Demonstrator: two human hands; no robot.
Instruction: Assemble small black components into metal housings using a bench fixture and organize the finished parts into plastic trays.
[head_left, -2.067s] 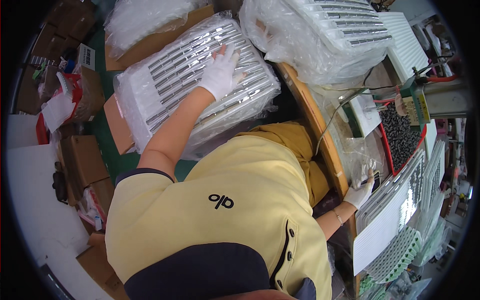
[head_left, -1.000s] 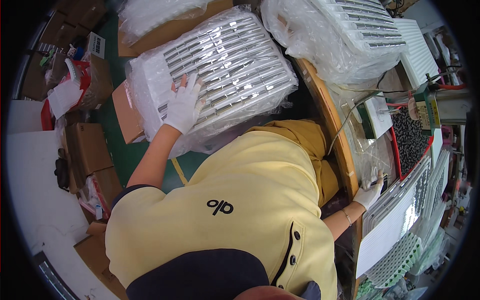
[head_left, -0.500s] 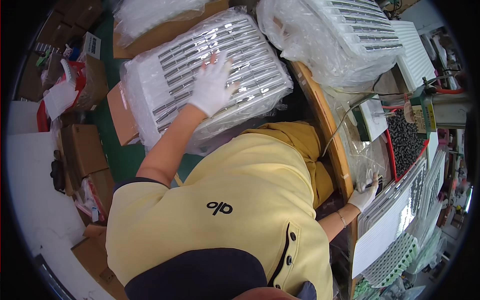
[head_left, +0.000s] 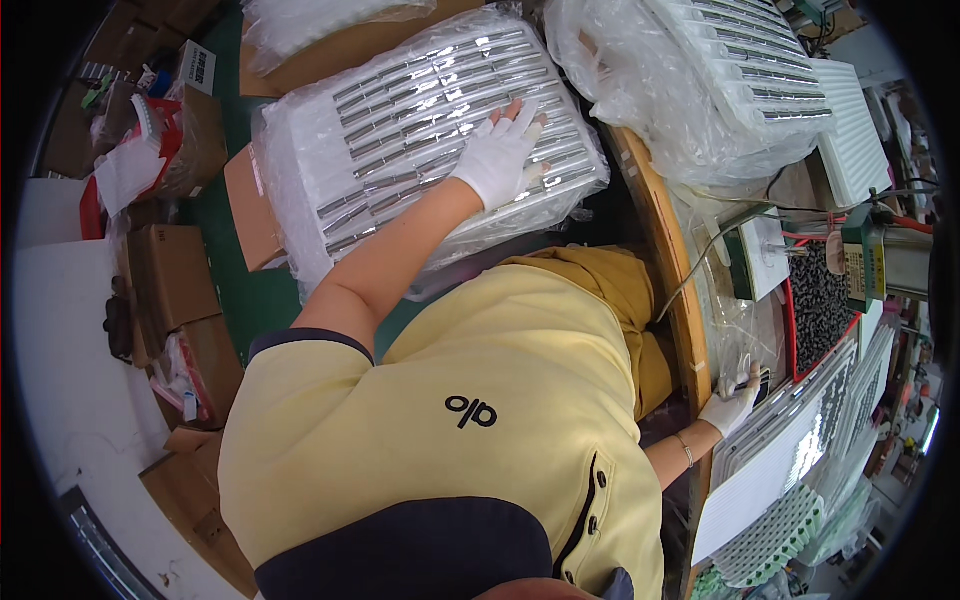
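Observation:
My left hand [head_left: 497, 163], in a white glove with bare fingertips, lies spread and open over rows of shiny silver metal tubes [head_left: 400, 110]. These tubes lie in a white foam tray [head_left: 312, 140] wrapped in clear plastic. At the bench on the right, my right hand [head_left: 730, 408], gloved the same way, has its fingers curled at a dark, flat, phone-like object [head_left: 765, 386]. Much of that object is hidden by the hand. Beside it stands a red tray [head_left: 792, 330] full of small black parts [head_left: 820, 310].
The bench's wooden edge [head_left: 660, 230] runs along my right. A second plastic-wrapped stack of tubes [head_left: 770, 60] sits at the far right. White ribbed trays [head_left: 745, 490] are stacked near my right hand. Cardboard boxes [head_left: 175, 280] stand on the left. A cable [head_left: 700, 255] crosses the bench.
My left hand has slid over the tubes toward the right, its fingers still spread. The whole view has shifted a little. My right hand stays by the dark object.

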